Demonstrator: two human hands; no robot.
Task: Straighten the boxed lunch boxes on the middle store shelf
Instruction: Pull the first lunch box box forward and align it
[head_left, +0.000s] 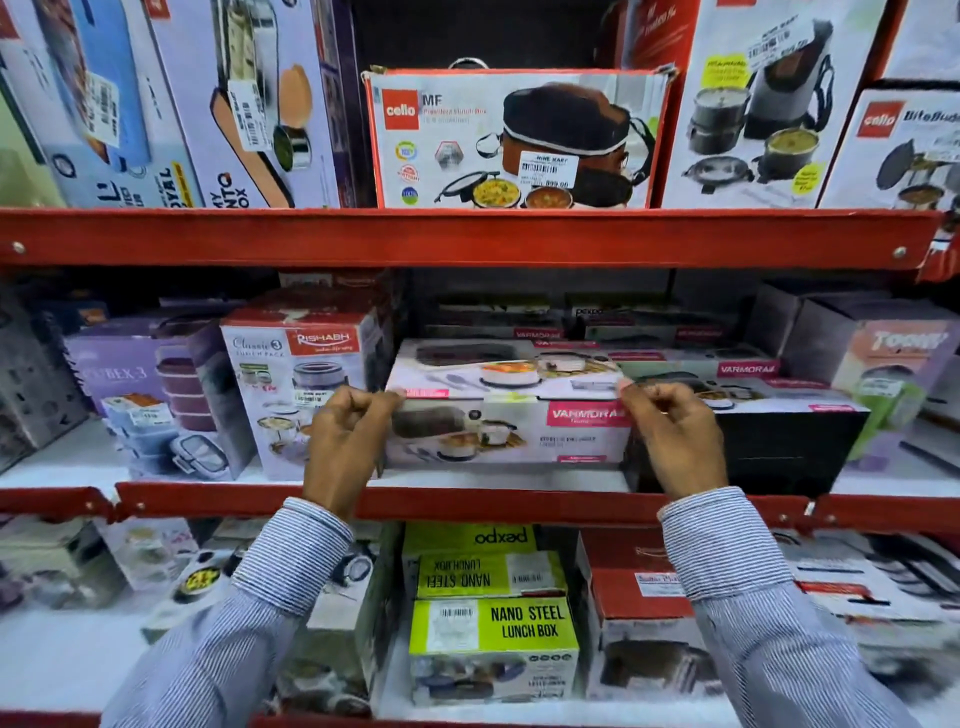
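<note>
A long white Varmora lunch box carton (506, 410) lies flat at the front of the middle shelf (467, 501), between a tall Rishabh box (296, 384) and a black carton (769, 441). My left hand (345, 441) pinches its upper left front corner. At the upper right front corner my right hand (675, 436) pinches the same carton. More Varmora cartons (691, 364) lie stacked behind and to the right.
The red upper shelf rail (467, 236) runs just above, carrying a Cello box (514, 140) and other tall boxes. Lilac boxes (150, 395) stand at the left, a Toony box (893, 374) at the right. Green Nano Steel boxes (493, 639) fill the lower shelf.
</note>
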